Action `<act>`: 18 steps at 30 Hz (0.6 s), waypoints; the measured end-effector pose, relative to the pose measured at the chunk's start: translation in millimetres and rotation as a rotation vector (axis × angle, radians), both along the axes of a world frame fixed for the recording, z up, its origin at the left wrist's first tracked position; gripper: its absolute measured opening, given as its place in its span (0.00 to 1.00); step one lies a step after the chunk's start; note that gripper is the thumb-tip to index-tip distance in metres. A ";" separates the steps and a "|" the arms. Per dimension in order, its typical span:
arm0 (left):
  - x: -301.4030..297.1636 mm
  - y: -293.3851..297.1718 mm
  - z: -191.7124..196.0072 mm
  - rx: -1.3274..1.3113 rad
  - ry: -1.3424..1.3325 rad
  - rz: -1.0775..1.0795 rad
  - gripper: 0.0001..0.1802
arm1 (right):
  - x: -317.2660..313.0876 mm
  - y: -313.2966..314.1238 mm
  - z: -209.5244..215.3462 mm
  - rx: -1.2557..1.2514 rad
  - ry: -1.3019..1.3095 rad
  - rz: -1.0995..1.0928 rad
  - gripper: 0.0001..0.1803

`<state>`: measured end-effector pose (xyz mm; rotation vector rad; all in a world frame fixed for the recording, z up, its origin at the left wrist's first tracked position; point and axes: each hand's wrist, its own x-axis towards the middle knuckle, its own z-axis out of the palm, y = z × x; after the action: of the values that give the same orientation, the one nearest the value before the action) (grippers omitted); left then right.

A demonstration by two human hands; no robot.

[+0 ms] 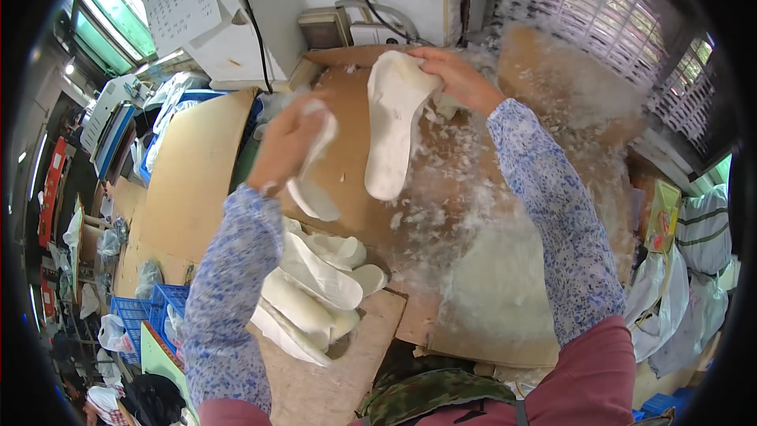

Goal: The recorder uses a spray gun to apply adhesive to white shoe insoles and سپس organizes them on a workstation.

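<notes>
A white shoe insole (390,130) hangs over the cardboard-covered bench (351,146), its broad end up and its narrower end toward me. My right hand (461,79) is closed on its upper right edge. To the left, my left hand (288,142), somewhat blurred, grips a second white insole (317,201), whose lower end sticks out below the fingers. Under my left forearm lies a loose heap of white insoles (315,284), several of them overlapping on a wooden board (315,383). White fluffy scraps (441,197) litter the bench right of the held insoles.
A large cardboard sheet (189,173) stands at the left, with blue plastic crates (146,315) below it. A grated window (591,8) lies at the far right. White sacks (702,229) sit by the right edge. A black cable (256,31) runs down the back wall.
</notes>
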<state>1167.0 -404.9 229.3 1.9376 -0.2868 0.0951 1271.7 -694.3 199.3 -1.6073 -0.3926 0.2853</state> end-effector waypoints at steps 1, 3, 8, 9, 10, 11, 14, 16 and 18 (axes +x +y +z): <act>-4.2 -31.6 4.5 0.013 -0.108 -0.023 0.16 | -17.7 -3.9 10.2 0.060 0.006 0.013 0.20; -4.7 -73.6 10.2 -0.056 -0.081 -0.079 0.16 | -54.0 -8.4 29.3 0.159 -0.015 0.093 0.19; -8.5 -119.0 27.1 0.240 -0.070 -0.110 0.12 | -119.6 -46.5 62.9 0.217 0.019 0.061 0.21; -13.2 -130.7 27.7 0.159 -0.053 -0.145 0.10 | -131.8 -56.2 65.3 -0.053 -0.231 -0.020 0.23; -17.8 -139.7 28.9 0.080 -0.034 -0.178 0.09 | -141.9 -63.8 68.2 -0.328 -0.474 -0.100 0.24; -19.6 -146.3 32.8 0.082 -0.037 -0.189 0.09 | -148.7 -69.2 72.3 -0.329 -0.474 -0.112 0.24; -18.5 -150.8 47.0 -0.125 0.052 -0.269 0.09 | -163.8 -78.9 93.9 -0.628 -0.861 -0.233 0.25; -25.9 -159.5 60.7 -0.141 0.052 -0.366 0.10 | -168.6 -94.2 113.6 -0.666 -0.927 -0.312 0.19; -38.6 -160.0 69.7 -0.088 -0.025 -0.324 0.12 | -176.7 -105.6 137.6 -0.710 -1.062 -0.394 0.16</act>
<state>1128.4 -564.9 298.9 1.7809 -0.5989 -0.0801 1095.0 -799.9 336.9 -2.4056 -0.8095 -0.8718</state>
